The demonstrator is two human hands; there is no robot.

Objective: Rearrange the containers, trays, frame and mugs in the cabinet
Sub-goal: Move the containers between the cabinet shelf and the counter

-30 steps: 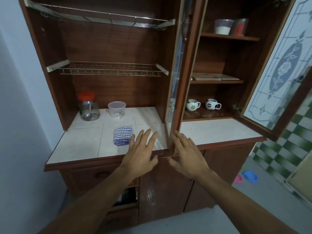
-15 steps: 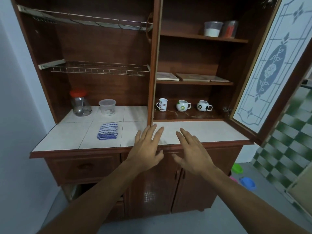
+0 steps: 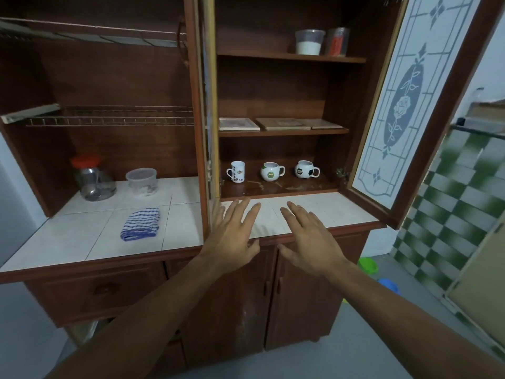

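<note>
The wooden cabinet's right section stands with both doors swung wide. On its bottom shelf three mugs stand in a row: a tall white mug point(image 3: 236, 172), a round green-marked mug point(image 3: 271, 171) and a football-patterned mug point(image 3: 306, 169). The middle shelf carries a flat frame point(image 3: 238, 124) and two flat trays point(image 3: 284, 123). Two plastic containers, one with white contents point(image 3: 309, 42) and one with red point(image 3: 337, 42), sit on the top shelf. My left hand point(image 3: 232, 236) and right hand point(image 3: 308, 239) hover with fingers spread over the white tiled counter point(image 3: 338, 212), holding nothing.
The left door point(image 3: 203, 105) is edge-on to me; the right glass door point(image 3: 404, 105) with a rose pattern juts out at the right. On the left counter are a red-lidded glass jar point(image 3: 93, 177), a clear plastic tub point(image 3: 142, 181) and a folded blue-striped cloth point(image 3: 140, 223).
The left door has swung fully open, uncovering the tall white mug and the frame. My view shifted right and closer. Both hands moved from the door's lower edge to above the counter.
</note>
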